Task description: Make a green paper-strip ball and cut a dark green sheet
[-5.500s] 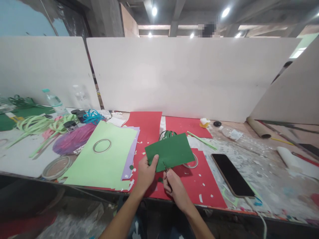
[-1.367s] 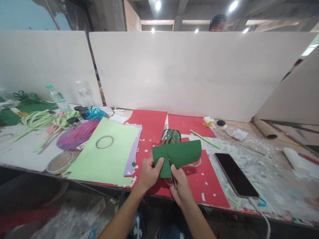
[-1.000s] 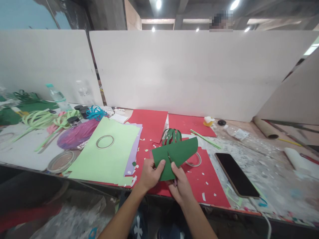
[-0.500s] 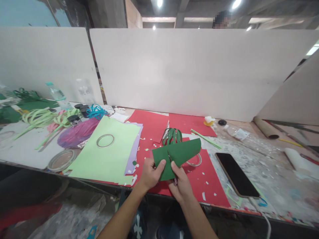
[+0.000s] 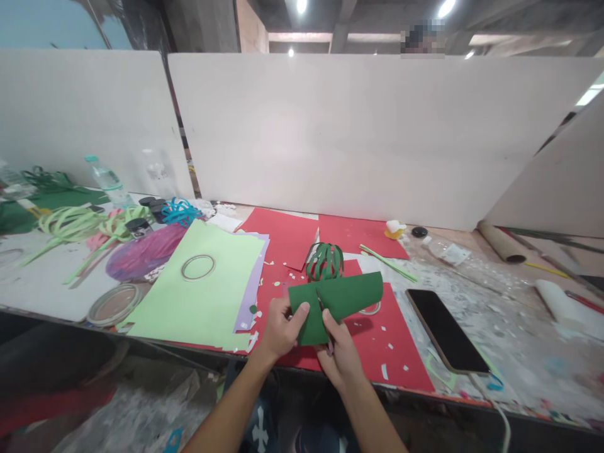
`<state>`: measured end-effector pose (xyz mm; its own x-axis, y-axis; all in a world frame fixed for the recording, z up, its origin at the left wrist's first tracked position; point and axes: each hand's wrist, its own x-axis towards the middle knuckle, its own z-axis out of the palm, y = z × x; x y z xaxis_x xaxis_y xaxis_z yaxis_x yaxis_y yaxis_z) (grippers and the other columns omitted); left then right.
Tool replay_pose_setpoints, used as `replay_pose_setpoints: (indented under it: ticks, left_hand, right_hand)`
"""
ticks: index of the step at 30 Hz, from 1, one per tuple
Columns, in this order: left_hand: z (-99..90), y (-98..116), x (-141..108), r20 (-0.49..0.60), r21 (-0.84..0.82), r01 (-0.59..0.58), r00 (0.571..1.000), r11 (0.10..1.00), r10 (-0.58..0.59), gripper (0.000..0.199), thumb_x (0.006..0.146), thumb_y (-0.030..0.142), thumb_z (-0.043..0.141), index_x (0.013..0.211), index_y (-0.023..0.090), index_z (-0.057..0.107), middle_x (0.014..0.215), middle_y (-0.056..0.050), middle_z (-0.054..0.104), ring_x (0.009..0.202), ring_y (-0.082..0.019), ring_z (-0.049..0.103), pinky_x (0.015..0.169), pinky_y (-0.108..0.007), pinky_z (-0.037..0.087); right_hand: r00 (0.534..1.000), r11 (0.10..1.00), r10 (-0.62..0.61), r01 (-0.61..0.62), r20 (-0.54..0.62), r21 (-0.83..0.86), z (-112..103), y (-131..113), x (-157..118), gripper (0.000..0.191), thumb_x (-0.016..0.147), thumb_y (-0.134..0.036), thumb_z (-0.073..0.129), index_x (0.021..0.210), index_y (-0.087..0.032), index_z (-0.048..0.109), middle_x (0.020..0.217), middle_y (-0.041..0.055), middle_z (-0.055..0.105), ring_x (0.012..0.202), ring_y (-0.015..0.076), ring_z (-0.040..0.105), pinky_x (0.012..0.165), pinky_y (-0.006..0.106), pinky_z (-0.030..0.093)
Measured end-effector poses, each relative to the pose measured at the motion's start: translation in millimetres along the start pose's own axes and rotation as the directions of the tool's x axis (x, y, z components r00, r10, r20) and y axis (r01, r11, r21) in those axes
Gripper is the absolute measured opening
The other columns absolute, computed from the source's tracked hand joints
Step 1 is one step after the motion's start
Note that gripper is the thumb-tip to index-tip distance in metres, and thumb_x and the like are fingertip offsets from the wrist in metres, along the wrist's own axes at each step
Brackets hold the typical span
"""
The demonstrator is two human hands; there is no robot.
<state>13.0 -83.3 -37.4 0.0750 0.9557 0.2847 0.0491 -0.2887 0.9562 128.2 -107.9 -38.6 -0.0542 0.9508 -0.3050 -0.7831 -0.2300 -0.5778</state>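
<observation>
My left hand (image 5: 284, 327) pinches the left lower part of a dark green paper sheet (image 5: 349, 294), thumb on top. My right hand (image 5: 340, 349) is closed on a pair of scissors (image 5: 331, 345), whose handle is mostly hidden by the fingers. One dark blade shows across the green sheet, so the paper lies between the blades. The sheet's right part curls upward. Just behind it stands a dark green paper-strip ball (image 5: 325, 261) on red paper (image 5: 396, 352). A tape roll (image 5: 371, 308) is partly covered by the sheet.
Light green paper (image 5: 174, 308) with a tape roll (image 5: 198, 267) on it lies left. To the right are a phone (image 5: 447, 330) with a cable, a clear plastic bottle (image 5: 448, 251) and a cardboard tube (image 5: 503, 242). White boards (image 5: 353, 138) stand behind the table.
The green sheet's raised right part has tipped lower, showing more of the strip ball behind it. Both hands keep nearly the same place and hold.
</observation>
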Motion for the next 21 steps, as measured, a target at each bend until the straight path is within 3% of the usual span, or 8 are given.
replay_pose_setpoints:
  ticks: [6, 21]
  left_hand:
    - [0.0, 0.7, 0.2, 0.027, 0.033, -0.022, 0.999, 0.999, 0.021, 0.044, 0.086, 0.047, 0.051, 0.056, 0.014, 0.048, 0.054, 0.003, 0.033, 0.051, -0.009, 0.029, 0.047, -0.022, 0.025]
    - [-0.2, -0.1, 0.9, 0.049, 0.053, -0.014, 0.999, 0.998, 0.012, 0.042, 0.086, 0.045, 0.051, 0.059, 0.013, 0.055, 0.055, 0.001, 0.040, 0.053, -0.010, 0.033, 0.049, -0.023, 0.029]
  right_hand:
    - [1.000, 1.000, 0.013, -0.012, -0.028, 0.014, 2.1, -0.5, 0.2, 0.037, 0.060, -0.031, 0.086, 0.092, -0.019, 0.073, 0.092, 0.0052, 0.076, 0.096, 0.0240, 0.069, 0.088, 0.038, 0.055]
    - [0.999, 1.000, -0.014, 0.015, -0.046, 0.010, 5.5, -2.4, -0.1, 0.037, 0.057, -0.030, 0.087, 0.089, -0.018, 0.073, 0.089, 0.0052, 0.076, 0.099, 0.0258, 0.068, 0.091, 0.040, 0.053]
